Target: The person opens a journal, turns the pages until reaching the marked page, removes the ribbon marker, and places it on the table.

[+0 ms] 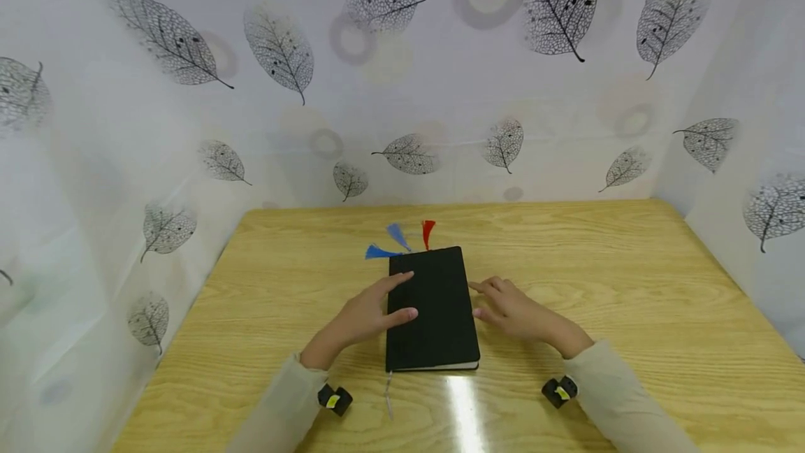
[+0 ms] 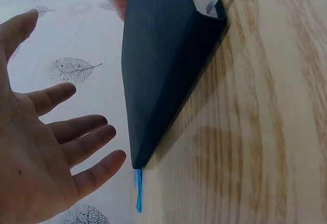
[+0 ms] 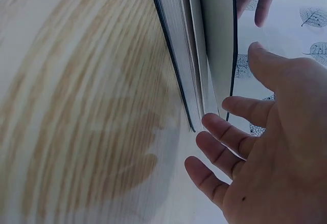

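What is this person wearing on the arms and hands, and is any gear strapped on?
Both arms are in pale beige long sleeves, the left sleeve and right sleeve reaching to the wrists. The left hand and right hand are bare: no gloves, no rings visible. Each wrist carries a small black device with a yellow mark, left and right.

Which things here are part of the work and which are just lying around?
In use: black notebook; left hand on its cover; right hand at its page edge.
Lying about: wooden table; leaf-print backdrop.
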Demonstrator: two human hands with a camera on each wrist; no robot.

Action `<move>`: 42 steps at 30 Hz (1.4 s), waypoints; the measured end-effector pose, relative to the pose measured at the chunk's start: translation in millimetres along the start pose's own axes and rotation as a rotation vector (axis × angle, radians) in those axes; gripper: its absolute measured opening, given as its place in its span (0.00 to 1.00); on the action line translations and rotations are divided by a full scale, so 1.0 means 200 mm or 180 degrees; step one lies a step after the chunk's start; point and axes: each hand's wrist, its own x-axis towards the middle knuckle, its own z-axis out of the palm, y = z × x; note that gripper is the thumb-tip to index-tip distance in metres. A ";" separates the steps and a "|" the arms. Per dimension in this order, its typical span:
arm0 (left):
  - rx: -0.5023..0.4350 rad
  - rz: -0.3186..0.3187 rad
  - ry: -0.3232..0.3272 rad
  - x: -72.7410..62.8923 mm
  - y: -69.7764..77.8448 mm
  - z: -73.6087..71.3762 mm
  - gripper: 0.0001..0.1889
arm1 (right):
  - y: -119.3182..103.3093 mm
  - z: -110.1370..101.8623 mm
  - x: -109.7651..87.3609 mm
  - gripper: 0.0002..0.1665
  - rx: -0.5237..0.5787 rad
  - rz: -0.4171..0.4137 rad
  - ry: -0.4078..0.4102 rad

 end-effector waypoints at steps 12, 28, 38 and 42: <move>-0.0178 -0.0090 -0.0039 0.00 -0.02 0.03 0.39 | -0.02 0.00 0.00 0.35 0.0325 -0.0022 -0.0041; -0.0308 -0.0140 0.0029 0.03 0.05 0.00 0.39 | -0.17 -0.04 0.08 0.32 0.0888 -0.0013 0.0176; -0.0415 -0.0075 0.0094 0.05 0.10 -0.05 0.39 | -0.34 -0.03 0.17 0.31 0.1048 -0.0033 0.0361; -0.0500 -0.0076 0.0090 0.04 0.11 -0.06 0.39 | -0.38 -0.01 0.18 0.31 0.1124 -0.0086 0.0346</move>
